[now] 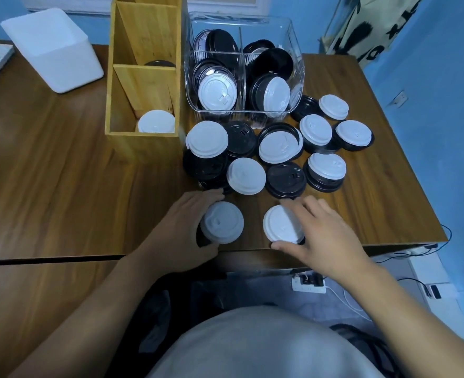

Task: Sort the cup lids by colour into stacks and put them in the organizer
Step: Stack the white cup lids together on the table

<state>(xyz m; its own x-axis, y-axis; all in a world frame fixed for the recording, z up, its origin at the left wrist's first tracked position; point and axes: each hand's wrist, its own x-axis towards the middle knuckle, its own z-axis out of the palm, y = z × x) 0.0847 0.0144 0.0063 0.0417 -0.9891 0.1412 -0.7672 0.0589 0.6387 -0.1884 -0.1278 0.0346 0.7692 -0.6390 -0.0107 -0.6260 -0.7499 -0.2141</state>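
White plastic tops the short stack [222, 222] that our left hand [176, 233] grips, fingers [206, 196] curled round its side, something dark beneath it. Beyond those fingers stands the wooden organizer [143, 144], a white lid stack [156, 121] in its near compartment and a black lid [159, 63] in the far one. Between our hands and the clear container [225, 114], loose black and white lids [280, 145] overlap on the worktop [61, 173]. Our right hand [329, 236] pinches a white lid [280, 225], thumb at its near rim, fingers spread over the far rim.
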